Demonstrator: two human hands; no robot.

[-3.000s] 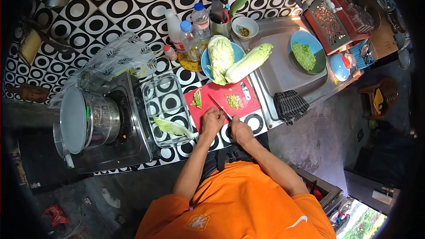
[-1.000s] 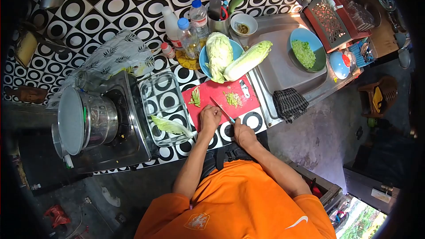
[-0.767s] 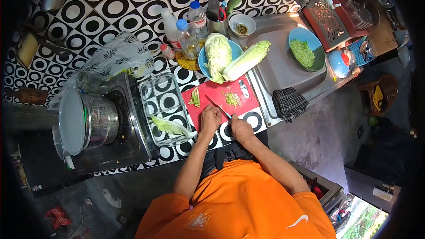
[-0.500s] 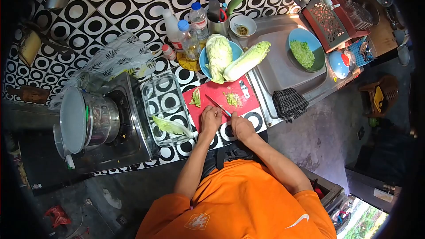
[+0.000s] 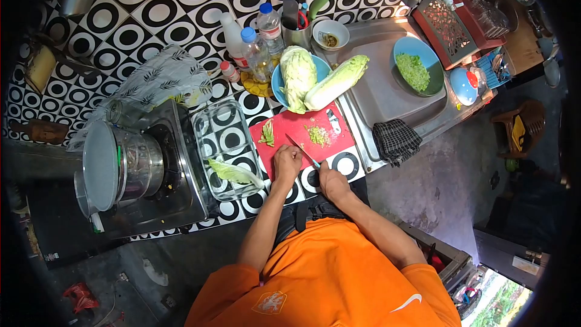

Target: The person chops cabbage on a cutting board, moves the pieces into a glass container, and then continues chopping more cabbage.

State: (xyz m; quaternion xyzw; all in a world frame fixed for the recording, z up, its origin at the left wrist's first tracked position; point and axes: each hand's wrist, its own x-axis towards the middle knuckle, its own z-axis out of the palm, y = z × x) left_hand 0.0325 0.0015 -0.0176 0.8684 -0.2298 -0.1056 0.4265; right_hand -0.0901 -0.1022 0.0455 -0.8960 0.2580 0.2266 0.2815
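Observation:
My right hand (image 5: 334, 183) grips the light-blue handle of a knife (image 5: 301, 147), whose blade slants up and left across a red cutting board (image 5: 274, 156). Just left of the blade, my left hand (image 5: 288, 162) rests on the board with its fingers curled; what they hold, if anything, is hidden under them. Finely chopped cabbage (image 5: 318, 135) lies to the right of the blade. A small piece of leaf (image 5: 267, 133) sits on the board's left part. Behind the board, two napa cabbages (image 5: 299, 75) lean in a blue bowl (image 5: 278, 83).
A glass dish (image 5: 200, 139) at left contains a cabbage leaf (image 5: 233, 173). Beyond it stands a stove with a steel pot (image 5: 144, 163). On the right, a blue bowl (image 5: 407, 46) of chopped greens is in the sink (image 5: 370, 85). A checked cloth (image 5: 396, 143) hangs over its front edge.
My right hand has shifted slightly down and to the right with the knife. My left hand stays nearly in place, and the chopped pieces look the same.

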